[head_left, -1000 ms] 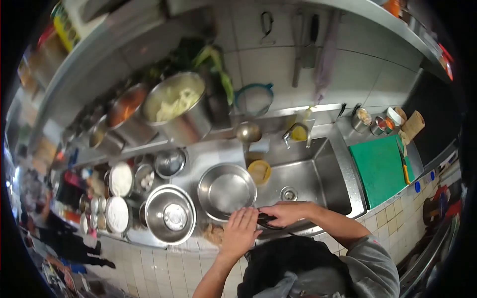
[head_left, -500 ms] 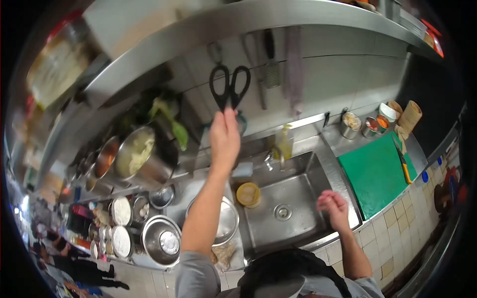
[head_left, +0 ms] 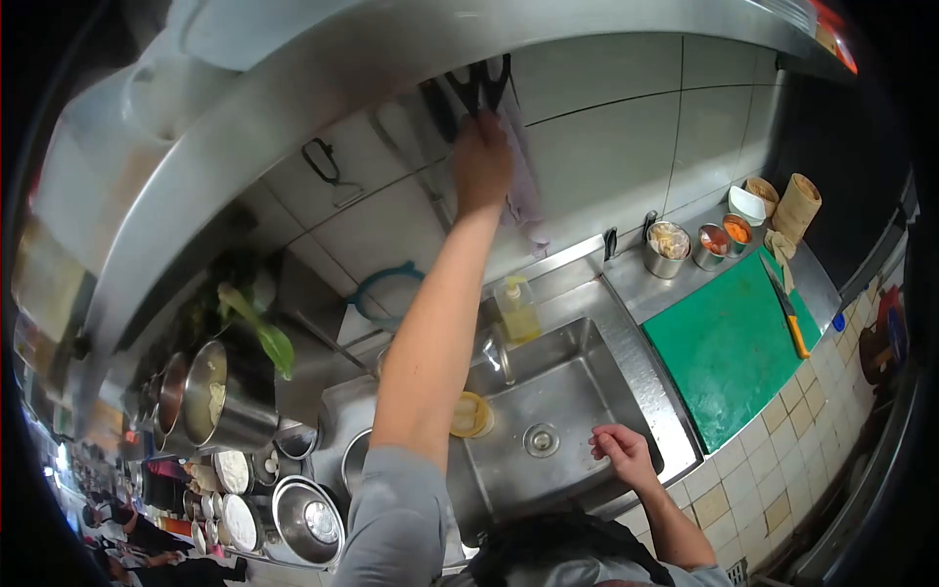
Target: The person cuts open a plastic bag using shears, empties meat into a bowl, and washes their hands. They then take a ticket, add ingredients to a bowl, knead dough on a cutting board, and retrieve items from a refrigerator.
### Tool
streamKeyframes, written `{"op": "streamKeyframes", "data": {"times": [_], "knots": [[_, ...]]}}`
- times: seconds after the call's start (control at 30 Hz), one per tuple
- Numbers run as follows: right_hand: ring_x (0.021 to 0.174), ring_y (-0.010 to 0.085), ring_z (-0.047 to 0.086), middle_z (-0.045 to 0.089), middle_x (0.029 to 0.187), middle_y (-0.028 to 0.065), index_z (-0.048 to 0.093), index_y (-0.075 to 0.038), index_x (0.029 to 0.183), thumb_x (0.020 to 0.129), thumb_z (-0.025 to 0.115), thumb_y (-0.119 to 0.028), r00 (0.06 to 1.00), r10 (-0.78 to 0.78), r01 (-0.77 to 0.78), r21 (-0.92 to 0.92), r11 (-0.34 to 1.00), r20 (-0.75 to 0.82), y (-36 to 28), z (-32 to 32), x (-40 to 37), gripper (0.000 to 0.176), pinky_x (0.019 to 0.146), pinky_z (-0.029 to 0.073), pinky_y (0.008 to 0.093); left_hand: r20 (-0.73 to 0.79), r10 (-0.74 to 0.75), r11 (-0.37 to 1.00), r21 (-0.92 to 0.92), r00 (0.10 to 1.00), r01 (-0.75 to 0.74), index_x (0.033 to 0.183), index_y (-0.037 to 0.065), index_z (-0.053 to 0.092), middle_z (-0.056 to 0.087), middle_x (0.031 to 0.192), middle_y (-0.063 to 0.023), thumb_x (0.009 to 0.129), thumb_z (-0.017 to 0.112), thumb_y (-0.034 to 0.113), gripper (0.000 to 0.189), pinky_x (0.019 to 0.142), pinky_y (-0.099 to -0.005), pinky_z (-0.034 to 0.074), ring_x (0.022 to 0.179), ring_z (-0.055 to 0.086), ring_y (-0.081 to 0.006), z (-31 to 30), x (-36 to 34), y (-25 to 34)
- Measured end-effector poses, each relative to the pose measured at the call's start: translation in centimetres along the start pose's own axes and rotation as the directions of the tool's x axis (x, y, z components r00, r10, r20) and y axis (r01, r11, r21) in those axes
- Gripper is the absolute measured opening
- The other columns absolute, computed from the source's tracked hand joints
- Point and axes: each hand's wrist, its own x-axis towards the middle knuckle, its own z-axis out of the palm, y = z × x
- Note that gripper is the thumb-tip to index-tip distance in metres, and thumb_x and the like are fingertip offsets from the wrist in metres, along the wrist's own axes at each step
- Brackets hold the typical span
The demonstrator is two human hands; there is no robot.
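Observation:
My left hand [head_left: 482, 164] is raised high against the tiled wall, its fingers closed around black-handled scissors [head_left: 481, 90]. The handle loops point up and reach the underside of the steel shelf [head_left: 391, 70]; the blades are hidden by the hand. A purple cloth [head_left: 525, 196] hangs just right of the hand, and a dark-handled tool [head_left: 437, 108] hangs to its left. Low over the near right corner of the steel sink [head_left: 562, 391], my right hand [head_left: 626, 457] has its fingers curled in, with nothing visible in them. A yellow-rimmed tub [head_left: 471, 416] sits in the sink.
Right of the sink lies a green cutting board [head_left: 724, 357] with a yellow-handled knife [head_left: 796, 333]. Food tins [head_left: 667, 256] stand behind it. A soap bottle [head_left: 518, 311] is by the tap. At left are pots [head_left: 240, 401] and steel bowls [head_left: 308, 519]. A peeler [head_left: 333, 176] hangs on the wall.
My left hand has carried the scissors up and rightward along the wall, from left of the hanging grater to beside the purple cloth. My right hand stays over the sink; the view has shifted.

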Motion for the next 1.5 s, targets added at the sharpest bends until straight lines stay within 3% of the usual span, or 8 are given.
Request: {"op": "streamKeyframes", "data": {"times": [0.13,0.23,0.33,1.13,1.4,1.43,1.47,1.5], "knots": [[0.081,0.0129,0.067,0.072,0.096,0.0072,0.067,0.001,0.115,0.103,0.061,-0.016,0.998,0.037,-0.035,0.037,0.999,-0.045,1.5,-1.9,0.0,0.021,0.075,0.056,0.0285,-0.011,-0.13,0.983,-0.132,0.991,0.128,0.092,0.0,0.06,0.057,0.071,-0.0047,0.105,0.045,0.027,0.034,0.058,-0.0315,0.045,0.061,0.056,-0.015,1.1,1.3,-2.0],[0.079,0.0134,0.067,0.072,0.095,0.0076,0.067,0.001,0.115,0.103,0.061,-0.017,0.994,0.083,-0.078,0.075,0.994,-0.069,2.3,-2.6,-0.3,0.022,0.074,0.056,0.0288,-0.057,-0.031,0.947,0.318,0.998,0.047,0.089,0.002,0.06,0.058,0.069,-0.0042,0.105,0.045,0.028,0.033,0.057,-0.0311,0.046,0.059,0.057,-0.0154,0.9,1.3,-6.1],[0.078,0.0137,0.066,0.072,0.094,0.0081,0.067,0.001,0.115,0.103,0.061,-0.017,0.992,0.115,-0.11,0.086,0.99,-0.058,3.0,-2.6,-0.5,0.022,0.073,0.056,0.0291,0.053,-0.25,0.965,-0.069,0.967,0.253,0.086,0.002,0.065,0.061,0.063,-0.0096,0.105,0.047,0.029,0.038,0.057,-0.0364,0.051,0.053,0.061,-0.0202,0.3,-1.7,-5.8],[0.076,0.0126,0.065,0.071,0.09,0.0068,0.067,0.0,0.112,0.102,0.062,-0.021,0.972,0.174,-0.155,0.128,0.98,-0.16,5.5,-3.1,-3.6,0.023,0.071,0.055,0.0283,0.136,-0.001,0.956,0.292,0.991,-0.039,0.095,-0.001,0.063,0.064,0.077,-0.0086,0.103,0.048,0.035,0.04,0.059,-0.0355,0.051,0.06,0.062,-0.021,4.5,3.6,-7.0],[0.074,0.0119,0.064,0.069,0.088,0.0045,0.067,-0.002,0.11,0.102,0.064,-0.023,0.985,0.15,-0.143,0.089,0.986,-0.08,5.8,-2.1,-2.5,0.023,0.069,0.054,0.0271,0.019,0.304,0.881,0.375,0.953,-0.288,0.11,-0.004,0.064,0.063,0.12,-0.0299,0.097,0.057,0.027,0.034,0.096,-0.0525,0.046,0.107,0.06,-0.0459,2.2,-6.8,-2.0],[0.073,0.0115,0.063,0.068,0.087,0.0043,0.068,-0.003,0.11,0.102,0.063,-0.024,0.987,0.149,-0.143,0.094,0.985,-0.063,5.5,-1.5,-2.2,0.024,0.067,0.053,0.0266,0.353,-0.249,0.92,0.376,0.902,0.107,0.117,-0.005,0.061,0.057,0.131,-0.0288,0.096,0.059,0.023,0.035,0.104,-0.0502,0.042,0.119,0.054,-0.0458,-1.7,-10.8,5.2],[0.074,0.0123,0.063,0.069,0.088,0.0058,0.067,0.0,0.112,0.102,0.064,-0.021,0.987,0.16,-0.157,0.071,0.985,-0.034,5.1,-1.0,-2.1,0.023,0.07,0.053,0.0274,0.121,0.31,0.905,0.268,0.943,-0.332,0.127,-0.002,0.059,0.06,0.129,-0.0269,0.096,0.062,0.024,0.041,0.106,-0.0468,0.042,0.125,0.054,-0.0443,-2.6,-17.0,3.5],[0.073,0.0119,0.062,0.068,0.087,0.0051,0.067,0.0,0.111,0.102,0.063,-0.021,0.99,0.141,-0.141,0.069,0.988,0.01,4.7,-0.2,-1.9,0.023,0.07,0.052,0.0271,0.209,0.18,0.955,0.197,0.961,-0.222,0.126,0.0,0.062,0.062,0.13,-0.0238,0.095,0.065,0.022,0.038,0.11,-0.0462,0.042,0.126,0.055,-0.0414,-5.2,-22.1,5.8]]}}
